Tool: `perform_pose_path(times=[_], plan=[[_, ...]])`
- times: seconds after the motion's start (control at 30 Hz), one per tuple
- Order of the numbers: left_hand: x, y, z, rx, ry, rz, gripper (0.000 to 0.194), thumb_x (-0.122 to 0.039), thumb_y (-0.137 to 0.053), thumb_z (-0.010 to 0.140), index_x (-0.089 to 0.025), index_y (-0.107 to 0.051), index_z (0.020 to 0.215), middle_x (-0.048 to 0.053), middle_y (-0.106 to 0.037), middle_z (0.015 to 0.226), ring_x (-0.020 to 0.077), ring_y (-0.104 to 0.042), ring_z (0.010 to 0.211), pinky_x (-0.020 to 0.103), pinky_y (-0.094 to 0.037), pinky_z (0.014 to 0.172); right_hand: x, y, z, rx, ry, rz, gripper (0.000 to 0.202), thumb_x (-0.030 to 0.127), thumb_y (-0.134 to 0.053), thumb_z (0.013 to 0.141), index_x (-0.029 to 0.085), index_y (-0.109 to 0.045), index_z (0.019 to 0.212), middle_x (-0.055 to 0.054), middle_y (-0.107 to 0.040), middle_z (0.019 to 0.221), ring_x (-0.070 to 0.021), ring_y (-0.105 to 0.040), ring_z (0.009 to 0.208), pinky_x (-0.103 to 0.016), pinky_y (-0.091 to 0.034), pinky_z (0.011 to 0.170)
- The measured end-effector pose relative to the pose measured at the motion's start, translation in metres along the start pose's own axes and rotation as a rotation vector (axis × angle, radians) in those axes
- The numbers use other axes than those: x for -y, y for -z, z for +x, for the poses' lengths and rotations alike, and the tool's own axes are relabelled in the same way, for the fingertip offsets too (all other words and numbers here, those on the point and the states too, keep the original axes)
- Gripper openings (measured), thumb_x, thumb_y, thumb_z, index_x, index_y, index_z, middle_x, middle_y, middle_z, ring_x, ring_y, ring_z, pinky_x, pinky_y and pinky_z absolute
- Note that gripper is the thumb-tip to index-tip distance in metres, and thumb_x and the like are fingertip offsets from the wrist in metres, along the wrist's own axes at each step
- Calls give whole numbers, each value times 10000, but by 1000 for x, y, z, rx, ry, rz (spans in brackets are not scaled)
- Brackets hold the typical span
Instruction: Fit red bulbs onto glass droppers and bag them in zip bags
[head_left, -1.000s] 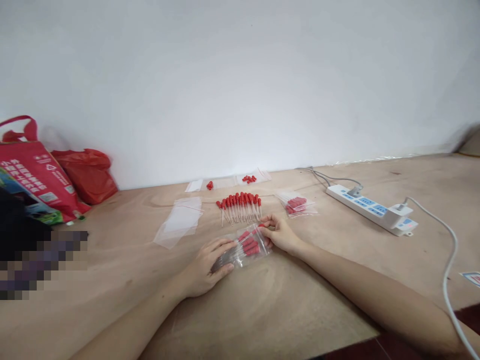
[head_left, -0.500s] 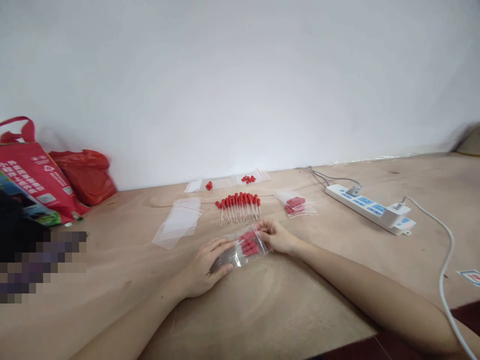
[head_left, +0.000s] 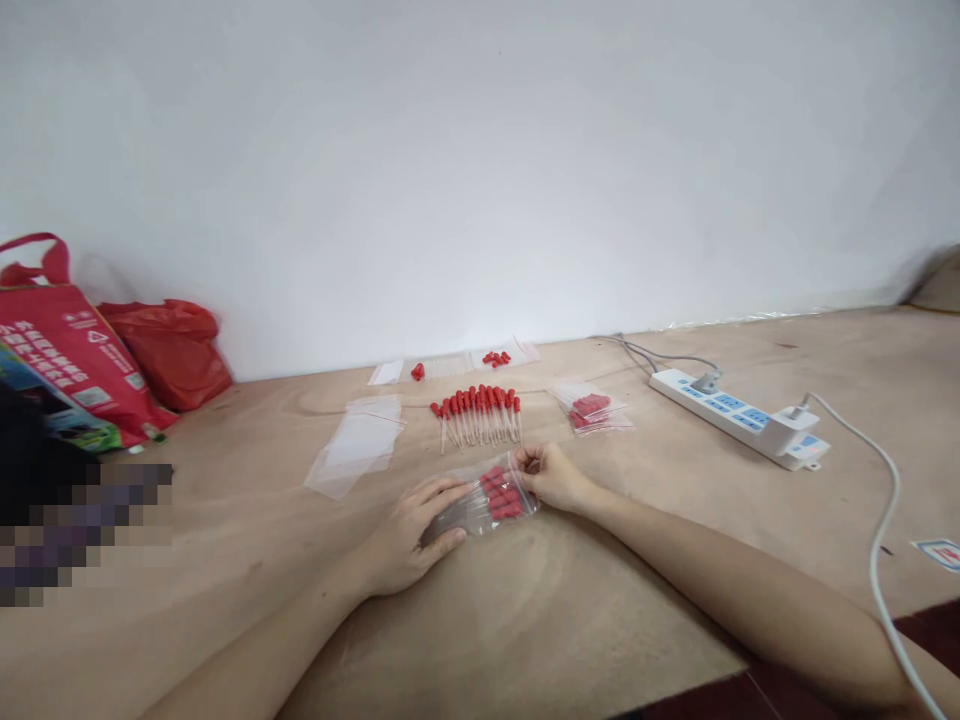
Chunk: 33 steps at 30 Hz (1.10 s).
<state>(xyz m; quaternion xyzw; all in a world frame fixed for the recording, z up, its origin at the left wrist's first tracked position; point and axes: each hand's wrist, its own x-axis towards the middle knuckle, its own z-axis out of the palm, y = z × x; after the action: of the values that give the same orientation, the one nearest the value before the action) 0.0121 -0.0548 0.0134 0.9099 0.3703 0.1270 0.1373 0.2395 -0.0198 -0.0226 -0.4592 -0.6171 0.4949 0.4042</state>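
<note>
A clear zip bag [head_left: 478,514] lies in front of me, with several droppers [head_left: 504,494] inside, their red rubber bulbs towards the right end. My left hand [head_left: 409,530] holds the bag's left end between thumb and fingers. At the upper right edge of the bag, my right hand [head_left: 556,480] pinches the plastic near the opening. Just beyond the bag, a fanned row of loose droppers [head_left: 476,402] rests on the table, red bulbs pointing away from me and clear stems towards me.
Flat zip bags [head_left: 364,435] are stacked at left, filled bags [head_left: 591,408] at right. Red bulbs [head_left: 496,358] lie on bags by the wall. A power strip [head_left: 739,412] with a trailing cable [head_left: 883,560] stands right; a red bag [head_left: 172,350] and a printed bag [head_left: 82,350] stand left.
My right hand has shifted slightly down along the bag's opening. The droppers' bulbs inside the bag sit a little further right and lower. My left hand has stayed in place.
</note>
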Motion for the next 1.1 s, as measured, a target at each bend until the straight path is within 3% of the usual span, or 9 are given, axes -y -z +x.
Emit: perform_pose_path(times=[0.17,0.23,0.37,0.43,0.57,0.73,0.87,1.1], plan=[[2,-1,0,-21,-18,19,425,-305,-441,824,-237,-410,1243,69,-433,1278,233,-401,1160,421,-343,958,6,3,0,86,-57,-17,105,246,-534,705,146,-563,693,59,-478,454,-55,-398,342,-182,-309,360],[3,-2,0,-21,-22,27,432,-310,-448,822,-238,-408,1247,72,-425,1287,236,-390,1170,427,-335,963,5,7,4,-48,-66,-48,85,225,-511,718,149,-548,728,68,-463,455,-58,-390,328,-187,-310,358],[4,-3,-1,-19,-25,25,435,-305,-456,819,-246,-410,1248,67,-401,1310,238,-371,1189,430,-323,974,-4,16,19,-344,94,-325,92,171,-514,706,149,-543,790,6,-587,675,-82,-509,480,-214,-404,495],[4,-3,-1,-19,-27,25,434,-300,-457,819,-254,-410,1248,62,-402,1310,236,-373,1188,429,-324,974,-7,21,30,-409,131,-486,124,165,-526,698,143,-557,815,-28,-617,786,-103,-554,587,-231,-427,593],[4,-3,-1,-16,-35,28,426,-301,-454,821,-265,-413,1244,58,-409,1304,231,-375,1186,431,-323,975,-4,27,48,-488,35,-701,187,230,-510,730,125,-579,868,-70,-633,852,-145,-583,767,-238,-422,706],[5,-3,-1,-16,-27,17,423,-316,-459,819,-252,-427,1236,72,-418,1295,248,-379,1182,448,-327,968,13,23,62,-473,-115,-895,238,255,-483,741,112,-605,886,-128,-640,883,-199,-574,886,-237,-409,699],[6,-3,-2,-11,-36,16,432,-309,-461,820,-256,-411,1246,65,-411,1300,240,-371,1186,439,-321,975,21,19,67,-419,-119,-910,163,191,-509,697,115,-633,771,-153,-646,829,-225,-580,894,-241,-399,706],[7,-3,-2,4,-36,18,432,-307,-446,828,-258,-395,1254,65,-409,1298,228,-361,1191,433,-314,979,22,31,58,-340,-97,-837,176,121,-499,657,91,-589,805,-139,-637,800,-207,-593,817,-239,-422,671]])
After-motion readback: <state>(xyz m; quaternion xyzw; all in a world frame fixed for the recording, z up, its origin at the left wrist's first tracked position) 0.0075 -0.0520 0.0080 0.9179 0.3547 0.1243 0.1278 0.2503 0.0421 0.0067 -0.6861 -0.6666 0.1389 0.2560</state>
